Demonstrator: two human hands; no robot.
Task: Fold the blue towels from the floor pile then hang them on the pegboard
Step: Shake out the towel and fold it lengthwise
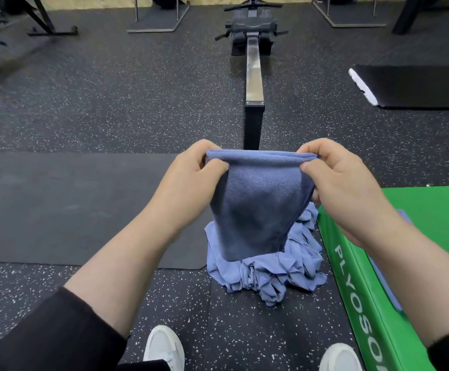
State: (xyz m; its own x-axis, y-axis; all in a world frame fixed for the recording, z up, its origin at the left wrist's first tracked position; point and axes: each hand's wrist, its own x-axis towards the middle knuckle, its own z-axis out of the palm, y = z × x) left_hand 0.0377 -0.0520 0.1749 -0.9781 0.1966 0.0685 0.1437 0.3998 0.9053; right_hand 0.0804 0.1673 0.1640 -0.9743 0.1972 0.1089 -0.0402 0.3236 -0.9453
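Towel: a blue towel [255, 204] hangs in mid-air at frame centre, doubled over along its top edge, above the pile [268, 274] on the floor [84, 108].
Left hand: the left hand [193, 170] pinches the top corner at 9 o'clock, thumb over cloth.
Right hand: the right hand [344, 180] pinches the opposite corner at 3 o'clock.
Handling: soft, light and limp by the look of it; it sags between grips, so corners and the folded edge seem the best hold.
Surroundings: green box [432, 220] at 4 o'clock, a folded towel [386, 285] on it; rowing machine [254, 62] at 12 o'clock.
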